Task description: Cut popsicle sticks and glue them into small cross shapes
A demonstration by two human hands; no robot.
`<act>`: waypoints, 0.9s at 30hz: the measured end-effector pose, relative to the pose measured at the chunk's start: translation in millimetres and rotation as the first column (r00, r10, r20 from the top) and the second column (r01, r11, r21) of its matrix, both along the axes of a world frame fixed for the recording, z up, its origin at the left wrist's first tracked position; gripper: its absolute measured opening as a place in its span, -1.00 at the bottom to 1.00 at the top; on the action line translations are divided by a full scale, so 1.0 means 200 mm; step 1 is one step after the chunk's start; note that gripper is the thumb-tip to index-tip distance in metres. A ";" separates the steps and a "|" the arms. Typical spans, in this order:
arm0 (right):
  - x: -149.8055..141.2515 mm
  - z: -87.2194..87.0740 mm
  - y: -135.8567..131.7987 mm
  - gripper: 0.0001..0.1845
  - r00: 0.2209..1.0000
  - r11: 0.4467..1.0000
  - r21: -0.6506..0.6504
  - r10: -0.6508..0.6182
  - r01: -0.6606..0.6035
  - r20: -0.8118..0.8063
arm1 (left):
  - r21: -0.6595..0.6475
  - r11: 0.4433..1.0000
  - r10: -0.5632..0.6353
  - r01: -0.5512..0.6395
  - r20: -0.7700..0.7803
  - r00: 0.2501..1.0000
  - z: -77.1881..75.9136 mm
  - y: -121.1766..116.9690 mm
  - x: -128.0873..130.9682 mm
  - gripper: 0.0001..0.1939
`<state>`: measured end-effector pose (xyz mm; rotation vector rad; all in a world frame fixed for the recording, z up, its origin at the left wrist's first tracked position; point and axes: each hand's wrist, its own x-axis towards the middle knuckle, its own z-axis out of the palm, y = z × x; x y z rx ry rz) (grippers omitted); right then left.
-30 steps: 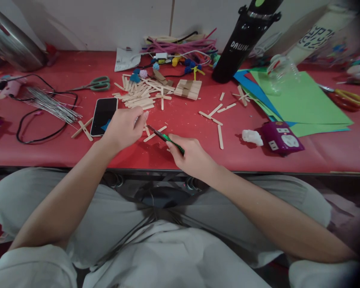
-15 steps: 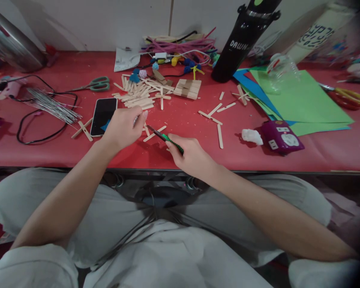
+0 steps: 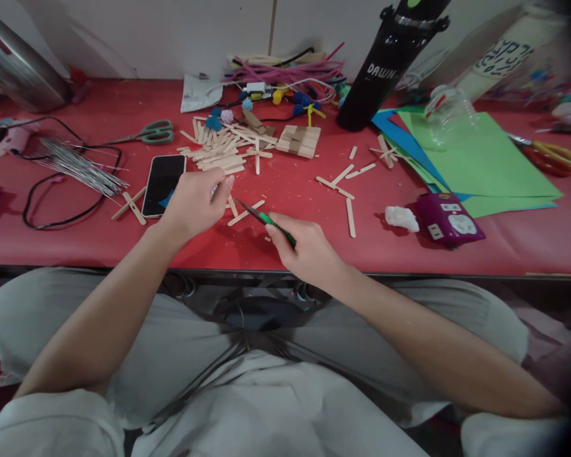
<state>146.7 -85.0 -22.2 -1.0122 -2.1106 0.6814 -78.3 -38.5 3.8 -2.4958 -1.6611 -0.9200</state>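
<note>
My right hand [image 3: 309, 247] is closed around a green-and-black craft knife [image 3: 278, 230], its thin dark blade pointing up and left. The tip is a short way to the right of my left hand [image 3: 198, 198], which is closed in a pinch. Whatever sits between those left fingers is mostly hidden; only a small greyish bit shows. Just beyond the blade, a wooden craft stick [image 3: 246, 212] lies on the red surface with a shorter piece beside it. A phone [image 3: 164, 184] lies flat by my left wrist. Behind the hands is a pile of craft sticks [image 3: 219, 152].
Scissors [image 3: 155, 132] and a bundle of wires [image 3: 83, 166] lie left. At the back stand a steel flask [image 3: 23, 63] and a black bottle [image 3: 375, 76]. Green paper sheets [image 3: 499, 152], a purple box [image 3: 450, 219] and white crumpled material [image 3: 401, 218] are at right.
My right hand has drawn the craft knife slightly right and down, away from the left hand. My left hand keeps its pinch in nearly the same place.
</note>
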 end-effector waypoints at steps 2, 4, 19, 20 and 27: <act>0.00 -0.01 0.00 -0.77 0.999 0.999 0.034 -0.012 0.013 -0.032 | -0.002 1.000 0.008 -0.009 -0.010 1.000 0.00 0.00 0.00 -0.63; 0.00 -0.01 0.00 -0.77 0.999 0.999 0.046 -0.007 0.008 -0.031 | -0.004 1.000 0.008 -0.008 -0.010 1.000 0.00 0.00 0.00 -0.63; -0.01 0.01 0.00 -0.78 1.000 1.000 0.006 0.027 -0.027 -0.017 | 0.017 1.000 -0.014 0.014 0.005 1.000 0.00 0.00 0.00 -0.62; -0.01 0.01 0.00 -0.78 1.000 1.000 0.001 0.027 -0.027 -0.009 | 0.017 1.000 -0.012 0.012 0.006 1.000 0.00 0.00 0.00 -0.62; -0.01 0.01 0.00 -0.76 1.000 1.000 0.003 0.010 -0.010 0.007 | 0.029 0.999 -0.017 0.017 0.010 1.000 0.00 -0.01 0.01 -0.63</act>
